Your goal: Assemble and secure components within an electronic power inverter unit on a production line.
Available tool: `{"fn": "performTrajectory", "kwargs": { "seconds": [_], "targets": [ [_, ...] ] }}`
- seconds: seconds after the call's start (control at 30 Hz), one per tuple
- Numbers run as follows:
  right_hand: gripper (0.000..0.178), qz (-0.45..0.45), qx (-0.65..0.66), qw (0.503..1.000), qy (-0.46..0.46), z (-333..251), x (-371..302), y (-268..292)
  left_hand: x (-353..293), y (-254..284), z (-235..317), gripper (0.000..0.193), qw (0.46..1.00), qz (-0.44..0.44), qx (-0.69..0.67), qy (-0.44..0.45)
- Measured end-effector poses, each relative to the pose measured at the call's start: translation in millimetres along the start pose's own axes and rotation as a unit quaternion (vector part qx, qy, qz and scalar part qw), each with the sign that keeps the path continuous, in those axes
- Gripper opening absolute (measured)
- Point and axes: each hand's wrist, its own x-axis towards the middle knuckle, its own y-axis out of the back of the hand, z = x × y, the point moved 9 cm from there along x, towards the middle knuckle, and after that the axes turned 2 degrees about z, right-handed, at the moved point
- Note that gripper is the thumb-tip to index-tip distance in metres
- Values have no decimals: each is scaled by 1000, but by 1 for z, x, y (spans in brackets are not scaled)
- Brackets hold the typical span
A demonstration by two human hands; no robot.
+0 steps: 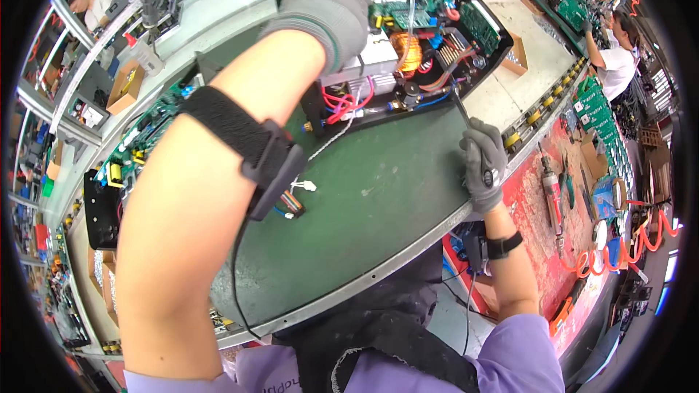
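"Where is the gloved left hand (324, 18) reaching?"
"It is arching over the far side of the open machine (378, 57), which is sitting toward the back of a green board (378, 204)."
"Is it gripping anything?"
"I can't tell how far it is opening or what it is holding; its back is hiding most of the fingers."
"And the gloved right hand (483, 160)?"
"It is closing around a screwdriver (461, 110), whose shaft is pointing up at the machine's near edge."
"What else is showing?"
"A copper coil (409, 51) is sitting inside the machine, pink wires (349, 104) are looping to its left, and a white plug (309, 185) is lying on the board."
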Motion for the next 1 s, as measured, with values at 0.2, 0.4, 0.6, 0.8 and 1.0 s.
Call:
{"fn": "performTrajectory", "kwargs": {
  "seconds": [0.2, 0.4, 0.6, 0.8, 1.0],
  "targets": [
    [19, -50, 52, 997, -13, -23, 34, 5, 18, 0, -5, 32, 999, 26, -17, -9],
    [30, 103, 125, 964, -210, 39, -2, 36, -61, 59, -52, 26, 986, 142, -42, -72],
    [31, 110, 38, 993, -23, -94, -20, 31, -161, 80, -128, 24, 970, 228, -26, -85],
    [49, -102, 222, 969, -34, -186, -23, -21, -234, -49, -95, 31, 998, -12, -57, 8],
    [50, -139, 269, 953, -27, -212, -7, -38, -202, -89, -70, 49, 978, 0, -179, 106]
  ]
}}
